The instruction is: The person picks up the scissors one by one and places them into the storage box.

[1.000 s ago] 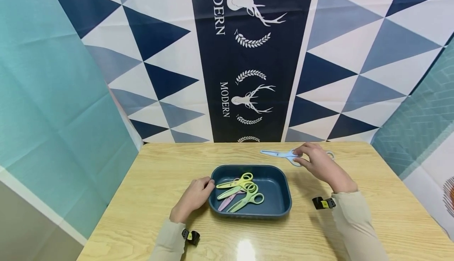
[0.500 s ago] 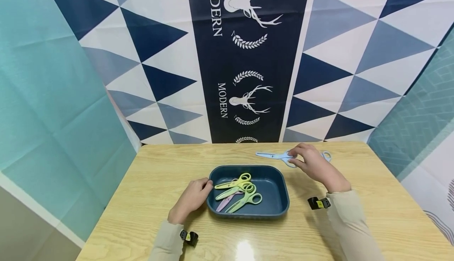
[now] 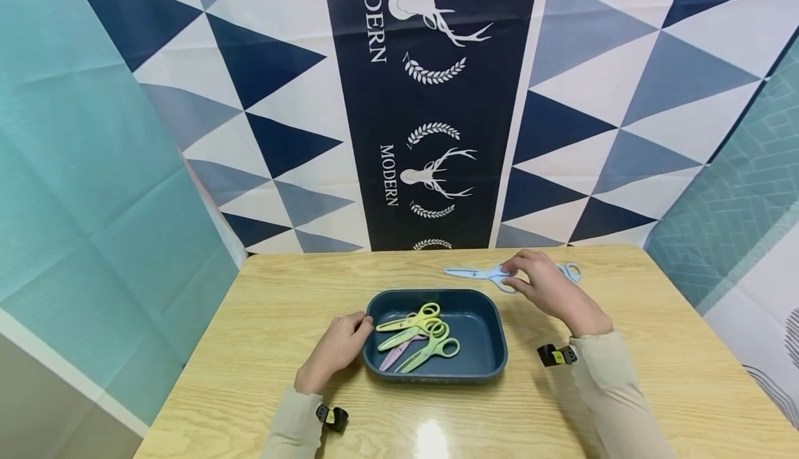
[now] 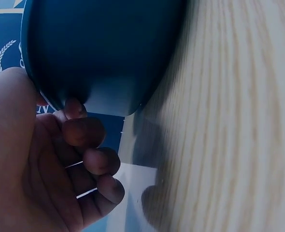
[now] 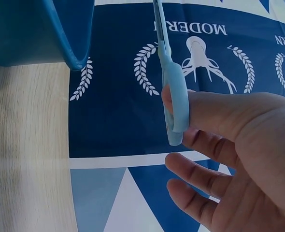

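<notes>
My right hand (image 3: 542, 286) pinches light blue scissors (image 3: 469, 274) by the handle, behind and right of a dark blue tray (image 3: 493, 348). Their blades point left. In the right wrist view, the scissors (image 5: 177, 96) stand edge-on between thumb and fingers, while the lower fingers curl loosely. At the tray's left end, my left hand (image 3: 337, 342) grips the rim; the left wrist view has its index finger against the tray's outer wall (image 4: 99, 63). Yellow scissors (image 3: 399, 324), pink scissors (image 3: 393, 355) and two light green pairs lie overlapping inside, towards the left.
Another light blue handle loop (image 3: 572, 272) shows just beyond my right hand, its other parts hidden. The wooden table (image 3: 281, 286) ends at a patterned cloth backdrop (image 3: 437, 98). Teal cloth (image 3: 112, 188) hangs at the left side.
The whole head view has shifted slightly left. My right hand and the light blue scissors have moved at most a little left towards the tray. The left hand stays on the rim.
</notes>
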Motion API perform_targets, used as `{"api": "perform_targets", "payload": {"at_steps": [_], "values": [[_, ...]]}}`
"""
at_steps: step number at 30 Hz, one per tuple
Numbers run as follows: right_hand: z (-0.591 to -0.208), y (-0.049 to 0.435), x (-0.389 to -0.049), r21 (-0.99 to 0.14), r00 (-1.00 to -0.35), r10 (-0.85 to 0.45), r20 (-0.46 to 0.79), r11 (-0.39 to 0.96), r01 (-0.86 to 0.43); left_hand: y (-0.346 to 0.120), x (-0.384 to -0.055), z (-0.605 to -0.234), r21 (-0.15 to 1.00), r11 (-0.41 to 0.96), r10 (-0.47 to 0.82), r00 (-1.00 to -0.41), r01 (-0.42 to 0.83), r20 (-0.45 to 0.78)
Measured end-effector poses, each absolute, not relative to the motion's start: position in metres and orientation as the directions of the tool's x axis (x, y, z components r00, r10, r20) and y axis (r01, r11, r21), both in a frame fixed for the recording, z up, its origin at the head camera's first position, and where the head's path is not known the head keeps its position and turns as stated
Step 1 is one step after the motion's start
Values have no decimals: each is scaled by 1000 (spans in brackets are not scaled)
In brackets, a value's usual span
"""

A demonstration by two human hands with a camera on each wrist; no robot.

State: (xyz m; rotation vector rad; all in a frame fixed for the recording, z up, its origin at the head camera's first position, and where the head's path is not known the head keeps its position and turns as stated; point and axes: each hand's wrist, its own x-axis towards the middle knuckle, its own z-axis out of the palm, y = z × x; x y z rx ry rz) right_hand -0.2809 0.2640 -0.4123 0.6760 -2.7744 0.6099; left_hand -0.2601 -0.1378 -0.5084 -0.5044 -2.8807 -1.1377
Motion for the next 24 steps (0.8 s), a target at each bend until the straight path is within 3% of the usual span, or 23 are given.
{"api": "perform_targets", "payload": {"at_steps": [24], "values": [[-409, 256, -276, -340, -874, -386, 294, 813, -473, -138, -260, -511, 663, 687, 293, -948, 298, 123]]}}
